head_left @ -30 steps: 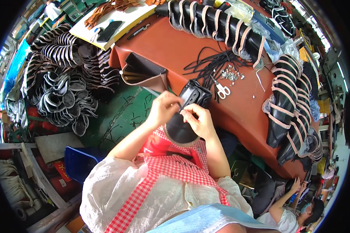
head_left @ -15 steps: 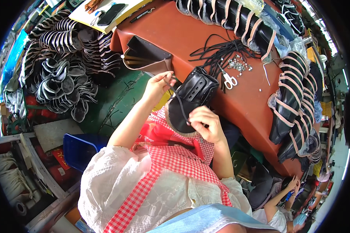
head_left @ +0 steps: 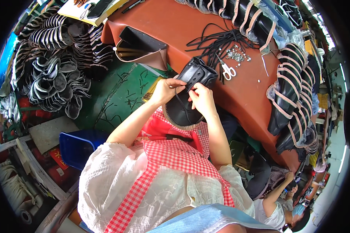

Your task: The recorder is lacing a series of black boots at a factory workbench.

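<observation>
A black leather shoe upper with a row of eyelets rests against my lap and the red cloth's edge, its wide toe end toward me. My left hand pinches a thin black shoelace close to the eyelet flap. On the other side of the flap, my right hand has its fingers curled onto the upper near the lowest eyelets. Its fingertips partly hide what they grip. A loop of the lace hangs down over the toe part.
On the red-brown covered table lie white-handled scissors, a heap of black laces and small metal pieces. Rows of black uppers line its right side. An open pouch hangs at the edge. A blue bin stands left; another person's arm shows lower right.
My left hand has moved right and down with the lace, from out beside the upper to its eyelets. My right hand has risen from the toe part to the flap.
</observation>
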Tool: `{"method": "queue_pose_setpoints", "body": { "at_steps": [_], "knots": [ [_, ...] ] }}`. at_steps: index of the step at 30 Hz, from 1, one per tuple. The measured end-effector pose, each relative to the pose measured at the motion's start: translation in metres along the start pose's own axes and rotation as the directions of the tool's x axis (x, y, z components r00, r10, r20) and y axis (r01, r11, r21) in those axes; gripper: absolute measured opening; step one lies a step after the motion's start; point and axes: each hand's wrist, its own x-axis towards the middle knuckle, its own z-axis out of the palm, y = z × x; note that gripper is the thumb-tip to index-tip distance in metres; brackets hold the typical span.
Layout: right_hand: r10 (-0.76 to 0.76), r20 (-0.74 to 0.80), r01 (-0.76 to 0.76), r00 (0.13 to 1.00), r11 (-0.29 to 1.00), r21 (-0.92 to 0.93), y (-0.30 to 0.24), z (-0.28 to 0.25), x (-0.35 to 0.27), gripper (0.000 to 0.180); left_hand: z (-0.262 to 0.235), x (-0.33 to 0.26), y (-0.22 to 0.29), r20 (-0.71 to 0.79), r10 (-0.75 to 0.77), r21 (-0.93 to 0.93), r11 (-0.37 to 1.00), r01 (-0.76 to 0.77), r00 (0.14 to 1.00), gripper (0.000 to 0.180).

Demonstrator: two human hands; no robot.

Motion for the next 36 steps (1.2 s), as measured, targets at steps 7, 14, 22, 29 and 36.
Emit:
{"method": "queue_pose_setpoints", "body": {
  "at_steps": [7, 14, 22, 29, 36],
  "knots": [
    [0.019, 0.08, -0.02, 0.997, 1.0, 0.018, -0.002, -0.002, 0.002, 0.009, 0.001, -0.001, 0.001, -0.04, 0.091, 0.09, 0.992, -0.087, 0.995, 0.017],
    [0.026, 0.128, -0.032, 0.991, 0.998, 0.05, -0.001, -0.006, 0.006, 0.01, 0.004, 0.001, 0.0, -0.019, 0.157, 0.053, 0.986, -0.156, 0.987, 0.023],
    [-0.003, 0.131, -0.004, 0.991, 0.999, 0.05, 0.0, -0.003, 0.009, 0.009, 0.001, 0.0, 0.005, 0.035, 0.244, 0.134, 0.96, -0.246, 0.969, 0.028],
    [-0.066, 0.052, 0.066, 0.996, 0.998, -0.005, 0.003, 0.003, 0.007, 0.008, -0.002, 0.0, 0.002, 0.054, 0.272, 0.1, 0.956, -0.277, 0.961, 0.026],
    [-0.136, 0.143, 0.11, 0.98, 0.978, 0.177, -0.012, 0.004, -0.025, 0.005, -0.02, -0.01, 0.029, 0.272, 0.566, 0.395, 0.672, -0.627, 0.778, 0.036]
  ]
}}
